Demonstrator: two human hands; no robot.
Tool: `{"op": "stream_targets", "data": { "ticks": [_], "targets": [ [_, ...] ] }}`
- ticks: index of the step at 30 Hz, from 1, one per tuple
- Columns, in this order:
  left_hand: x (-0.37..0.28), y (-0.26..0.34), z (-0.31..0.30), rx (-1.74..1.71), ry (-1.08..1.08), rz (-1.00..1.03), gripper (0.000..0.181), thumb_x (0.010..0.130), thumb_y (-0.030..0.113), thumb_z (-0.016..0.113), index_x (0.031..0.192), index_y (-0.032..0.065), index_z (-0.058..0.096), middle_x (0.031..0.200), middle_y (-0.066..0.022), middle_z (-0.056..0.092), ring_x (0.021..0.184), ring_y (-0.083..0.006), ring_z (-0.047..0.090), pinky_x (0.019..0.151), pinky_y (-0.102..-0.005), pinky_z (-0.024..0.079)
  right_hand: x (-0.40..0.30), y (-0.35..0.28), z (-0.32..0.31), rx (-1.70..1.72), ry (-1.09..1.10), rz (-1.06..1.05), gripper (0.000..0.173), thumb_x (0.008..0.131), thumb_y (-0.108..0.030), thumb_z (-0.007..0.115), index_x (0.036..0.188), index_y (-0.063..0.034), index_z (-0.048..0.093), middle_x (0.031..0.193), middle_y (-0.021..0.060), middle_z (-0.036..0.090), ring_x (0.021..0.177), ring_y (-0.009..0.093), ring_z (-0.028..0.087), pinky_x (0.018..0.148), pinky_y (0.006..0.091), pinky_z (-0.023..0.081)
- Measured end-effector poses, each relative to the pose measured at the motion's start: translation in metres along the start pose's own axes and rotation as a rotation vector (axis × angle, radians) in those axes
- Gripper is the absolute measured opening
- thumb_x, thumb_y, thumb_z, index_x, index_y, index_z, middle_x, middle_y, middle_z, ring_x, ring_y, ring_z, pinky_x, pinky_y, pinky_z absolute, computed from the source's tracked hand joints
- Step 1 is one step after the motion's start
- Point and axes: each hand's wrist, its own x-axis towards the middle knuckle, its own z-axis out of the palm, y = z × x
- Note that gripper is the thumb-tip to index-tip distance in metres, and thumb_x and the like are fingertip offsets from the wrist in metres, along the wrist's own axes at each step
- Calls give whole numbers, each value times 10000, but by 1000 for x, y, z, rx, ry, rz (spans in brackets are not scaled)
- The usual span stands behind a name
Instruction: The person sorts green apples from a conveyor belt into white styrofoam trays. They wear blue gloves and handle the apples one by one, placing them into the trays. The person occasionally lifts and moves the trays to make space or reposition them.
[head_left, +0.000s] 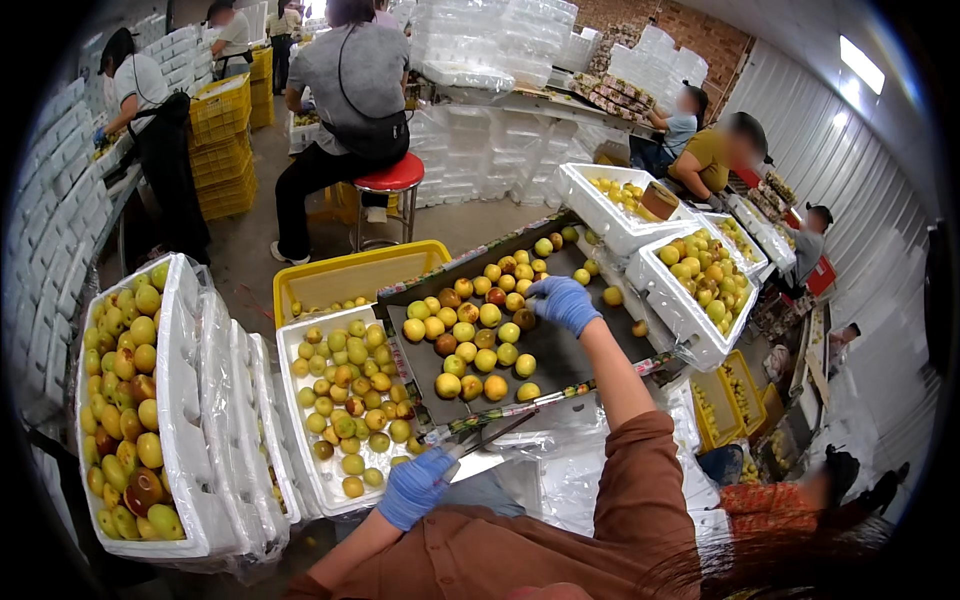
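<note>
A dark-lined sorting tray (570, 345) with printed edges lies tilted before me, holding many yellow-green jujubes (486, 360), some brown-patched. My right hand (568, 304), in a blue glove, reaches over the tray with its fingertips at the jujubes beside a dark brown one (525, 319). Whether it grips a fruit is hidden. My left hand (417, 484), gloved in blue with greyish fingertips, is at the tray's near left corner, its fingers bent; I cannot tell if they hold anything. Left of the tray stands a white foam box (292, 420) of jujubes.
A yellow crate (360, 262) stands behind the foam box. Stacked foam boxes (217, 420) rise at the left, the outermost full of jujubes. More filled foam boxes (652, 277) adjoin the tray's right side. A person (352, 82) sits ahead on a red stool (390, 174); other people work around.
</note>
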Motion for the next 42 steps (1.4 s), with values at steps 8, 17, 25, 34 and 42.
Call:
{"op": "stream_targets", "data": {
  "ticks": [8,17,25,34,42],
  "targets": [
    [-1,-1,-3,1,-26,37,299,852,205,694,1149,168,688,982,-59,694,735,-258,674,578,-345,534,-31,-47,22,-398,-358,-113,484,748,-203,700,1224,-195,611,1109,136,616,976,329,655,802,441,549],
    [4,5,-12,35,-115,16,256,866,202,670,1115,148,693,1009,-84,702,707,-283,669,587,-359,536,-88,-10,-52,98,559,-54,444,847,-370,701,1226,-163,597,1039,129,626,900,331,652,793,426,533],
    [4,4,-13,29,-44,23,250,861,204,680,1107,164,700,1002,-88,707,687,-283,668,576,-349,532,-152,165,-165,274,1230,354,326,842,-42,629,1166,-9,642,1098,105,658,957,205,631,902,318,506],
    [-15,-13,-1,-58,-26,-31,245,862,240,691,1091,152,703,1025,-73,711,779,-257,684,618,-345,543,-168,189,-149,-279,367,704,659,908,-517,547,1306,7,568,1436,290,421,1305,421,441,1111,438,337],
    [-28,-16,-11,124,-401,-249,452,829,310,678,1242,136,617,988,-107,692,860,-298,671,698,-419,537,-112,30,-94,110,375,36,725,880,-334,679,1466,-27,384,1501,254,362,1400,378,345,1159,427,263]
  ]
}}
